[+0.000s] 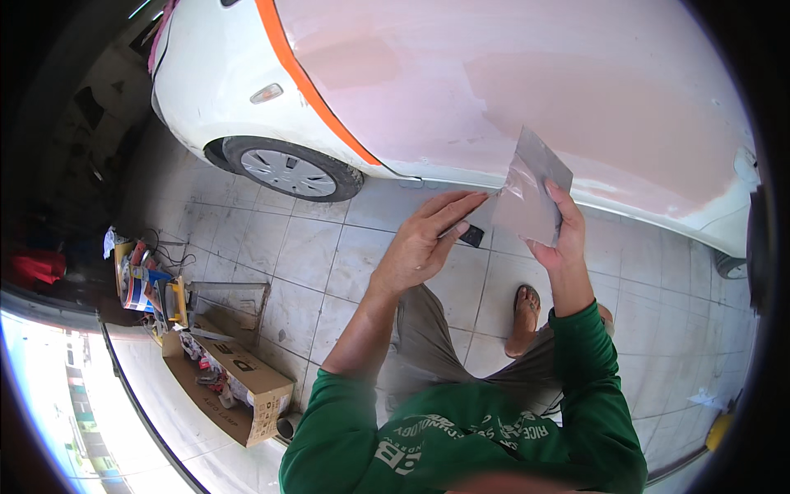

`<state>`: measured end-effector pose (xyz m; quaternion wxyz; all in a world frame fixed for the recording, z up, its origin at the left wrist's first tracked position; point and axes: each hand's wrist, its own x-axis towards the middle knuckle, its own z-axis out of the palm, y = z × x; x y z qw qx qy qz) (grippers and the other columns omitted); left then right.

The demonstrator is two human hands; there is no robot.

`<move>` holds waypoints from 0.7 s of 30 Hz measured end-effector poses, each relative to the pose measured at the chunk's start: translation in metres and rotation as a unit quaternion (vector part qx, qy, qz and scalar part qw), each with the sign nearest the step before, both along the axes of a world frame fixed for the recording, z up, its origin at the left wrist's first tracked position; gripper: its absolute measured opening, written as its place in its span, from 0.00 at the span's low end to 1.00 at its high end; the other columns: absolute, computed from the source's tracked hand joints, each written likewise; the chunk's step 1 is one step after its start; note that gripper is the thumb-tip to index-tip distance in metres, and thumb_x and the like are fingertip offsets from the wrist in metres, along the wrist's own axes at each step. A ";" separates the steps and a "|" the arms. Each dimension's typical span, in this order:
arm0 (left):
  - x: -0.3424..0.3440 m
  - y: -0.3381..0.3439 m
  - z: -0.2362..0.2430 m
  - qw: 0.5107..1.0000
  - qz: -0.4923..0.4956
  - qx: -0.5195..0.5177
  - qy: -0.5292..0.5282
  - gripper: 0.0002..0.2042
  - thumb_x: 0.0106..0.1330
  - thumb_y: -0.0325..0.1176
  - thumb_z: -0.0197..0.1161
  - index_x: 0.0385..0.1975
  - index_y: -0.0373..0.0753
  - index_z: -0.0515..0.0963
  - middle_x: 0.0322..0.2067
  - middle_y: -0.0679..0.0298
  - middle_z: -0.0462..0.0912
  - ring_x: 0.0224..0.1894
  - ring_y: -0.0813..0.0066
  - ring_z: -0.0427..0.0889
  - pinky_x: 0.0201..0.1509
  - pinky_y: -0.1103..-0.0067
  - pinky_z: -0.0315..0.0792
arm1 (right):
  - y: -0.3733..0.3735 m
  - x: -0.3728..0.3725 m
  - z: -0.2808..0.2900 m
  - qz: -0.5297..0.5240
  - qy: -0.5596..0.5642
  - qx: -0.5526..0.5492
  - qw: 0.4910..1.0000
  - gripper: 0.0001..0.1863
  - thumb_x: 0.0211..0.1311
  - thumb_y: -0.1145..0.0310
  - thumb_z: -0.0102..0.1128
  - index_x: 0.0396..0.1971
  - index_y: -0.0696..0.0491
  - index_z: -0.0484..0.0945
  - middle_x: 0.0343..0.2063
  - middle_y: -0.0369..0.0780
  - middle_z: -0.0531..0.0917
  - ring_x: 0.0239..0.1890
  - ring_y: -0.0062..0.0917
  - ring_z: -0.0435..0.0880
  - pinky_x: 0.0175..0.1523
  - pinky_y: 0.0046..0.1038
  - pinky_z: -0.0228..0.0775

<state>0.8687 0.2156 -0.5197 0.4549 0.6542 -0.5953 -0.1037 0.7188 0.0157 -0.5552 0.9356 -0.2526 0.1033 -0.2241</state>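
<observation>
My right hand (562,232) grips a flat grey metal putty plate (550,160) by its edge, thumb on one side and fingers behind. A smear of pinkish filler (520,202) covers its lower face. My left hand (424,239) is closed, with its fingertips at the plate's left edge. A black-ended tool (471,237) shows beside the left thumb; the rest of it is hidden by the hand. Beyond both hands stands a car door panel (411,99) with broad patches of pink filler (609,123) on it.
An orange tape strip (309,82) borders the white front fender, above a wheel (290,167). At left, an open cardboard box (239,383) holds crumpled material, beside a stand carrying a tub (136,288). Pale tiles (337,255) cover the floor. My sandalled foot (524,317) rests there.
</observation>
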 end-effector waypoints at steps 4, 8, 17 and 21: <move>0.021 0.073 -0.101 0.989 0.088 0.099 0.061 0.18 0.68 0.15 0.58 0.55 0.37 0.84 0.56 0.54 0.84 0.57 0.61 0.84 0.58 0.72 0.78 | 0.018 -0.001 0.015 0.010 0.034 -0.048 0.998 0.25 0.69 0.59 0.63 0.58 0.59 0.75 0.46 0.44 0.86 0.40 0.35 0.90 0.42 0.39 0.86; 0.011 0.100 -0.098 0.985 0.101 0.093 0.104 0.18 0.59 0.11 0.55 0.45 0.33 0.85 0.49 0.56 0.86 0.52 0.66 0.85 0.56 0.76 0.76 | 0.043 0.024 -0.014 0.012 0.058 -0.073 0.996 0.26 0.73 0.54 0.61 0.59 0.61 0.74 0.47 0.44 0.85 0.43 0.34 0.89 0.36 0.42 0.86; 0.024 0.102 -0.053 0.992 0.113 0.034 0.039 0.13 0.56 0.12 0.55 0.39 0.32 0.80 0.46 0.54 0.85 0.52 0.62 0.83 0.61 0.70 0.74 | 0.062 0.043 -0.045 0.088 0.098 -0.166 0.977 0.32 0.76 0.44 0.54 0.59 0.61 0.75 0.46 0.44 0.85 0.41 0.34 0.88 0.34 0.39 0.81; 0.039 0.096 -0.050 0.990 0.144 -0.009 -0.007 0.21 0.62 0.12 0.53 0.53 0.32 0.83 0.51 0.51 0.85 0.56 0.60 0.83 0.64 0.70 0.73 | 0.060 0.027 -0.020 0.115 0.205 -0.361 0.903 0.35 0.76 0.41 0.53 0.49 0.65 0.79 0.41 0.49 0.85 0.41 0.34 0.85 0.42 0.38 0.75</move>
